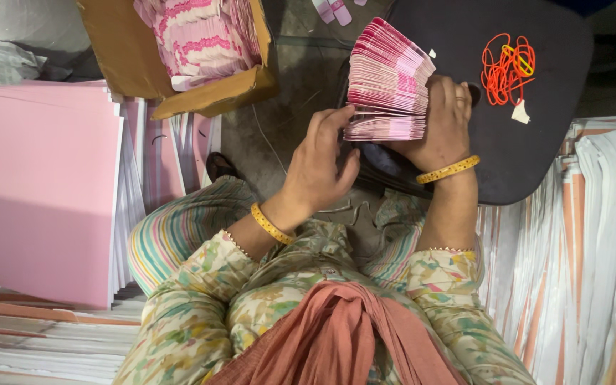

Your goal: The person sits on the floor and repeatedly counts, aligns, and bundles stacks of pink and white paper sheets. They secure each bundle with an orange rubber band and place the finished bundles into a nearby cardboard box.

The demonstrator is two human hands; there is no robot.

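While the right hand clasps the fanned card stack over the dark stool, the left hand only fingers its edge; slack grip could spill cards.

Left hand half-curled — right hand gripping.

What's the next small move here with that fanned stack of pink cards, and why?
Probably square the stack of pink cards first: it fans out unevenly in the right hand, while the left hand only touches its lower edge. The orange rubber bands lie close by on the dark stool seat, untouched.
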